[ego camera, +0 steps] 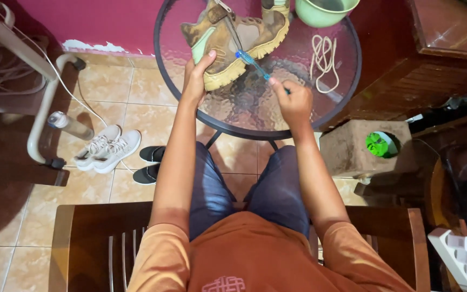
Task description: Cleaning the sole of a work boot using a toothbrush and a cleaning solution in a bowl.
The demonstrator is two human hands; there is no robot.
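A tan boot [244, 38] with a pale yellow sole lies tilted on a round glass table [347, 81]. My left hand [197, 78] grips the boot at its near edge, thumb on the sole. My right hand [294, 101] holds a blue toothbrush [252, 64] by its handle, with the brush end resting against the boot's side. A coiled cream shoelace [325, 59] lies on the glass to the right of the boot.
A green bowl [325, 11] stands at the table's far edge. On the tiled floor to the left are white sneakers [108, 148], black slippers [149, 165] and a bottle [70, 125]. A wooden cabinet [444, 48] and a hollow block [363, 146] stand at right.
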